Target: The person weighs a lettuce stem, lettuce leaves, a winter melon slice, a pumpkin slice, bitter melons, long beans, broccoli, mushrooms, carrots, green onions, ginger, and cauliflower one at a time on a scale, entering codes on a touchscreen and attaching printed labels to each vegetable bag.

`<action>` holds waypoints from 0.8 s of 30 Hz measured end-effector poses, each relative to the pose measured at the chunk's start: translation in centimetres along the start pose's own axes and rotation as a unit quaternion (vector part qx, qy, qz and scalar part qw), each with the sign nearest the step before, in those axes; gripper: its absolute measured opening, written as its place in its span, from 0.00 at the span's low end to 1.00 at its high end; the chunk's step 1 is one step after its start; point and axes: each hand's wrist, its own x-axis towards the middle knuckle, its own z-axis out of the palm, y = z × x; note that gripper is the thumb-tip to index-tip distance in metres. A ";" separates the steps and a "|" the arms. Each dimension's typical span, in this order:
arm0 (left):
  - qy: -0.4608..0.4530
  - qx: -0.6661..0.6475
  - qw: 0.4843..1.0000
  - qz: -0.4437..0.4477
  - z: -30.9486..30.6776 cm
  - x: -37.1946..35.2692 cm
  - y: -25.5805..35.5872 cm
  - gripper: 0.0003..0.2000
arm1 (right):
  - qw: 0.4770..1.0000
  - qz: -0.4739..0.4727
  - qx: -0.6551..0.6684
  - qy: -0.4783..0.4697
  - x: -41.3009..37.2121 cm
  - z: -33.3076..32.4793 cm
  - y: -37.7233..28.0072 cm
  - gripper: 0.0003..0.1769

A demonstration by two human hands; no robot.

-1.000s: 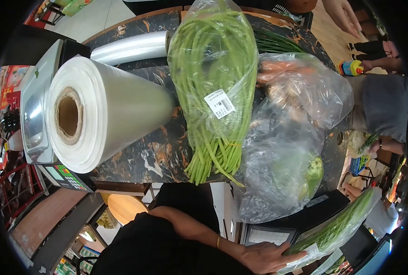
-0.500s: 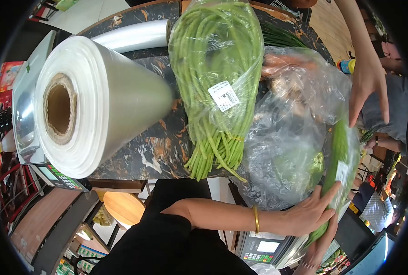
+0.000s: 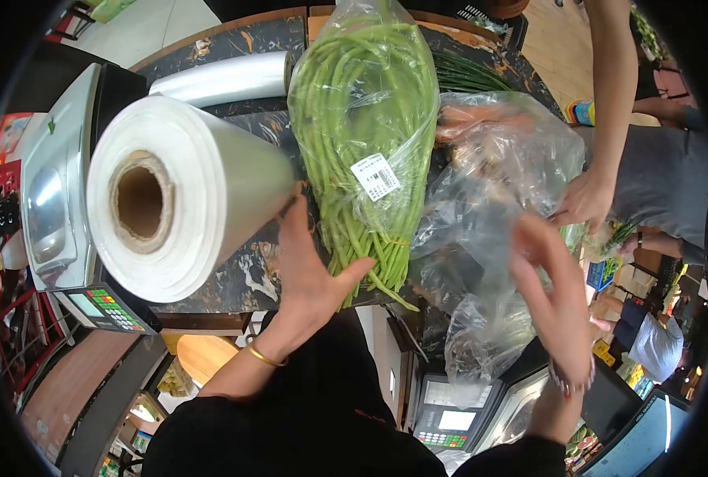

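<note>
My left hand (image 3: 310, 266), with a gold bracelet, is open at the lower end of a bag of long green beans (image 3: 370, 119). Its thumb lies by the bean ends, and its fingers point toward the large plastic film roll (image 3: 159, 199). My right hand (image 3: 553, 294), slightly blurred, is raised over clear plastic bags (image 3: 489, 326). Its fingers are curved and its thumb is apart, with nothing visible between them. Another person's hand (image 3: 589, 195) reaches down to the right edge of a bag with orange items (image 3: 489, 119).
A second film roll (image 3: 223, 78) lies at the back. One scale (image 3: 60, 183) is at left, another scale's keypad (image 3: 443, 437) below. Dark green stalks (image 3: 469, 73) lie behind the bags. A monitor (image 3: 640, 437) is at lower right.
My left hand has left the long green vegetable and moved left to the beans. My right hand has risen into clear view. The other person's hand has come down to the bags.
</note>
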 end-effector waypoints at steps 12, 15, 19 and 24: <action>-0.015 -0.069 0.998 0.000 1.7 1.3 0.2 0.52 | 0.944 0.010 0.321 -0.069 16.6 10.0 0.3 0.36; -0.066 -0.126 0.989 -0.043 0.2 1.0 1.2 0.51 | 0.878 0.089 0.468 -0.048 15.3 10.8 0.7 0.29; -0.072 -0.149 0.986 0.034 -2.4 -0.5 2.9 0.46 | 0.795 0.063 0.604 0.018 9.6 9.1 -1.7 0.24; -0.162 -0.148 0.951 0.219 -8.9 -1.3 7.4 0.40 | 0.694 0.054 0.697 0.174 -0.8 7.2 -3.0 0.24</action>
